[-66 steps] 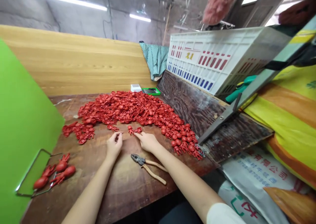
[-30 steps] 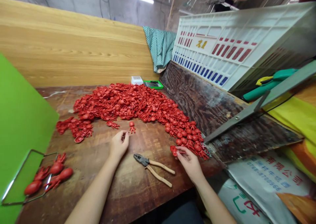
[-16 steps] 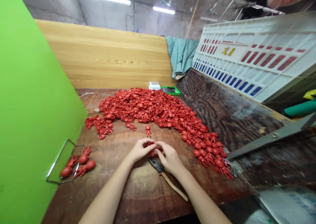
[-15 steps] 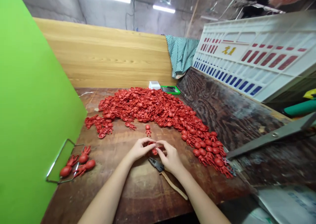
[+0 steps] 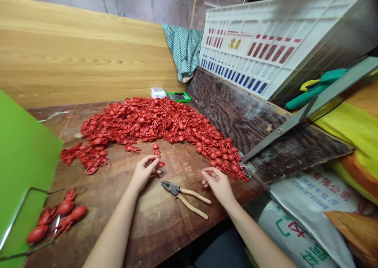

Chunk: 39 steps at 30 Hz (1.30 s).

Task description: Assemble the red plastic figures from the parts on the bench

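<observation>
This is a workshop: worn wooden bench [image 5: 159, 228], heap of red parts [image 5: 150, 120] at centre, pliers [image 5: 176, 190], plastic crate [image 5: 247, 43] at upper right.

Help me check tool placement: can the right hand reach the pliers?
Likely yes: the pliers lie uncovered, handles toward the right hand, though it seems to pinch a small red piece.

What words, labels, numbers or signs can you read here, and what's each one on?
"有限公司", in red, on the grey sack.
Blue number, same sack: too blurred to read surely.
Large green and red characters below: too distorted to read.
Yellow characters on the white crate: too blurred to read.
</observation>
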Motion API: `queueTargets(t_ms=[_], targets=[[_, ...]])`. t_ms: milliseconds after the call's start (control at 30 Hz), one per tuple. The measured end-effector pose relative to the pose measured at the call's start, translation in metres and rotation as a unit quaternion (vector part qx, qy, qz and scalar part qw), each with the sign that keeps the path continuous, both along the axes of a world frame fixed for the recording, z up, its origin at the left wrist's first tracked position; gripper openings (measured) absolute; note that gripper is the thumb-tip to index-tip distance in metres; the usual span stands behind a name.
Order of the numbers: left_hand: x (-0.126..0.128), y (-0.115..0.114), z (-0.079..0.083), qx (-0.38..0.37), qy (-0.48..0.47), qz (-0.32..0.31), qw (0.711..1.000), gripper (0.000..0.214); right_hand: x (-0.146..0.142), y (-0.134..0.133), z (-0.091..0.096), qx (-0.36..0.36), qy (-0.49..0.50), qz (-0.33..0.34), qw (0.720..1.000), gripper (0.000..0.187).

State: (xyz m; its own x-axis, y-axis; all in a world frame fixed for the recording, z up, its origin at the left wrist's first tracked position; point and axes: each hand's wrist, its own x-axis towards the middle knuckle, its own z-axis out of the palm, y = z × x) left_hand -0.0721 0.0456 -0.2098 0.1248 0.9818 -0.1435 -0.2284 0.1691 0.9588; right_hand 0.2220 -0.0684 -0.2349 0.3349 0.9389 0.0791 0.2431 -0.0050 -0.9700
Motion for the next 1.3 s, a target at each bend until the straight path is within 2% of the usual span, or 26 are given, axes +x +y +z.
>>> queueTargets(t_ms=[100,167,333,400,467,533,600,667,767,833,933,1067,1200,1300], targets=[[0.000,0.006,-0.006,0.010,-0.065,0.076,0.995,0.062,0.036,-0.027,-0.004,0.026,-0.105,-0.028,0.994,0.042],[-0.002,0.011,-0.009,0.010,-0.109,0.120,0.987,0.060,0.050,-0.034,-0.011,0.053,-0.162,-0.030,0.985,0.039],[-0.009,0.014,-0.013,-0.011,-0.201,0.173,0.964,0.047,0.059,-0.033,-0.026,0.119,-0.249,-0.027,0.961,0.038],[-0.012,0.013,-0.012,-0.022,-0.231,0.178,0.956,0.043,0.054,-0.030,-0.020,0.142,-0.279,-0.038,0.949,0.036],[-0.015,0.011,-0.010,-0.033,-0.259,0.173,0.950,0.040,0.041,-0.020,-0.006,0.167,-0.312,-0.047,0.934,0.033],[-0.019,0.009,-0.007,-0.045,-0.291,0.160,0.942,0.035,0.019,0.001,0.011,0.176,-0.317,-0.016,0.932,0.034],[-0.024,0.007,-0.004,-0.056,-0.325,0.147,0.933,0.029,-0.015,0.035,0.024,0.159,-0.285,0.064,0.943,0.037],[-0.029,0.005,-0.002,-0.062,-0.356,0.143,0.922,0.023,-0.054,0.077,0.029,0.139,-0.265,0.130,0.945,0.037],[-0.035,-0.001,-0.002,-0.063,-0.384,0.155,0.908,0.017,-0.110,0.134,0.024,0.114,-0.248,0.190,0.943,0.033],[-0.037,-0.004,-0.002,-0.066,-0.389,0.163,0.904,0.016,-0.137,0.157,0.019,0.102,-0.236,0.208,0.944,0.024],[-0.037,-0.007,-0.002,-0.072,-0.378,0.166,0.908,0.012,-0.156,0.169,0.015,0.083,-0.205,0.219,0.950,0.011],[-0.033,-0.009,0.003,-0.051,-0.342,0.188,0.919,0.014,-0.158,0.171,0.023,0.068,-0.128,0.249,0.958,0.013],[-0.031,-0.018,0.018,0.004,-0.292,0.213,0.932,0.040,-0.152,0.172,0.060,0.084,-0.010,0.316,0.945,0.038],[-0.027,-0.029,0.045,0.047,-0.229,0.214,0.948,0.055,-0.141,0.157,0.101,0.102,0.091,0.351,0.926,0.051]])
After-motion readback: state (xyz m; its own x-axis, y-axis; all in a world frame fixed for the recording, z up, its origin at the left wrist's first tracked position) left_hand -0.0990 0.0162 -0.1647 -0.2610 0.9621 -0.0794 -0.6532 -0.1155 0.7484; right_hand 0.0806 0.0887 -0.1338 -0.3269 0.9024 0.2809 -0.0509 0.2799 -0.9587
